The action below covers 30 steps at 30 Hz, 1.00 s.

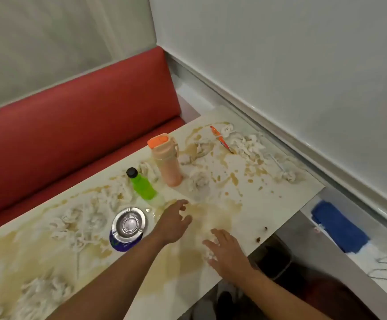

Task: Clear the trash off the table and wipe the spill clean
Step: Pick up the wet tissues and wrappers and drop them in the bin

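Observation:
A white table [287, 192] is smeared with a brownish spill [213, 218] and strewn with several crumpled wet tissues [198, 180]. My left hand [172, 221] hovers over the table beside the green bottle [141, 184], fingers loosely spread, holding nothing. My right hand [224, 251] lies palm down on a soggy tissue wad [211, 249] near the front edge, fingers bent over it. An orange wrapper [221, 138] lies among tissues at the far end.
A peach bottle with an orange lid [166, 158] stands mid-table. A metal ashtray [129, 224] sits on a purple disc. A red bench [77, 125] runs along the left. A blue cloth [339, 227] lies on a white ledge at right. A dark bin [273, 262] stands under the table edge.

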Motion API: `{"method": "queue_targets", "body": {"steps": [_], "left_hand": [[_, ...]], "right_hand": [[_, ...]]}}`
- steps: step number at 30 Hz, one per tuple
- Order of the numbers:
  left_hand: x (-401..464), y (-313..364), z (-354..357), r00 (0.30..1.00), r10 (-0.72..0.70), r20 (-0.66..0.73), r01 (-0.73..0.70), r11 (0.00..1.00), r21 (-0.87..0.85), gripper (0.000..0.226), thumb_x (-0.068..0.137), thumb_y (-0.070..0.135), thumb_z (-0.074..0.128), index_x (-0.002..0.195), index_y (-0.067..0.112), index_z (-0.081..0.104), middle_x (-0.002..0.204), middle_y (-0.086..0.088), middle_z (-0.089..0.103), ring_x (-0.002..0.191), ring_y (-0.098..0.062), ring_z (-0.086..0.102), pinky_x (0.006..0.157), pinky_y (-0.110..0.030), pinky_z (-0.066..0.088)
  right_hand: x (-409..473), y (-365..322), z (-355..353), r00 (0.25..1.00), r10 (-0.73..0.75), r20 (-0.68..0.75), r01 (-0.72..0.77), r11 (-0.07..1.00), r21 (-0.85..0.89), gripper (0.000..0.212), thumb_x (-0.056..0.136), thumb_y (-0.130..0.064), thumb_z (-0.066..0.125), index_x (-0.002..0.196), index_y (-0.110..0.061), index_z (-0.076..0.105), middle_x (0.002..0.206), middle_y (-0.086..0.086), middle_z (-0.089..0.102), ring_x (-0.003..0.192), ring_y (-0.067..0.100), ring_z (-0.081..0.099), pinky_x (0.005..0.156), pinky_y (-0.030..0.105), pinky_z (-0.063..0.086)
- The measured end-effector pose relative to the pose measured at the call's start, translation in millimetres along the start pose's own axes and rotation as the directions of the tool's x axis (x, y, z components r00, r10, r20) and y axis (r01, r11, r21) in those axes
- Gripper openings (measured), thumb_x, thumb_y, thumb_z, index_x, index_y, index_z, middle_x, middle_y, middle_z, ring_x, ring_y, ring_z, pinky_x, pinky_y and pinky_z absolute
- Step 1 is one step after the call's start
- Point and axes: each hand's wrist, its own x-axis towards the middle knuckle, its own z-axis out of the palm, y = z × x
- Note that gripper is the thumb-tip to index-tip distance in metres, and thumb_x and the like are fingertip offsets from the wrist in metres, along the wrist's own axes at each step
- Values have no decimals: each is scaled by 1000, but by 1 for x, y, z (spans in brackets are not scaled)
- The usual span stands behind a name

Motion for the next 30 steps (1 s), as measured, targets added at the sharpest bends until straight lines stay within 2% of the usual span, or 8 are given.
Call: {"method": "queue_targets", "body": {"steps": [5,8,12,17,20,22,27,30], "left_hand": [[61,27,11,993,-72,-97,81,992,93,64,95,30,66,152,21,38,144,-8,51,117,-26,62,101,-35,47],[86,35,20,980,-127,-152,143,984,102,70,94,30,68,154,17,35,151,-11,47,130,-30,55,108,-43,46],[111,40,33,962,-176,-207,204,971,124,71,93,24,69,154,11,34,154,-15,41,139,-30,46,112,-37,40],[123,33,42,948,-212,-238,246,961,123,52,95,18,65,143,10,48,149,-13,44,131,-29,51,110,-34,40],[121,25,45,939,-213,-271,249,963,106,35,93,14,63,128,11,61,127,-11,60,109,-27,62,93,-33,50],[118,24,45,932,-219,-290,247,967,64,28,93,12,63,120,10,65,114,-9,65,99,-25,64,81,-29,48],[99,26,43,935,-223,-276,209,975,-79,28,92,13,68,120,10,65,108,0,65,96,-17,61,81,-25,45],[82,22,38,944,-204,-259,169,974,-151,26,90,16,73,115,13,66,106,2,67,90,-17,66,78,-24,51]], "right_hand": [[3,18,8,997,-71,-33,73,995,66,49,66,-38,83,110,-40,62,119,-7,58,93,14,62,73,27,53],[-2,29,7,997,-69,-33,72,993,98,49,62,-29,85,103,-39,61,113,-8,56,85,12,60,68,24,49],[2,35,9,997,-70,-23,72,985,159,33,75,-38,74,103,-37,57,122,-8,57,91,13,61,73,27,49],[14,36,11,994,-106,15,101,975,197,19,86,-30,67,101,-31,55,111,-10,55,87,13,59,74,25,36],[19,39,12,993,-113,-11,112,962,250,17,90,-18,62,103,-26,56,107,-6,57,85,16,59,74,27,35],[19,40,5,995,-96,-9,94,952,292,15,97,-18,56,112,-21,57,113,-3,58,93,19,58,78,27,35],[5,49,-14,997,77,26,-80,901,426,17,101,-26,52,118,-25,55,117,-9,57,100,18,59,83,30,47],[-8,58,-28,981,191,46,-186,833,522,20,101,-28,56,121,-28,57,116,-12,57,100,8,57,83,21,46]]}}
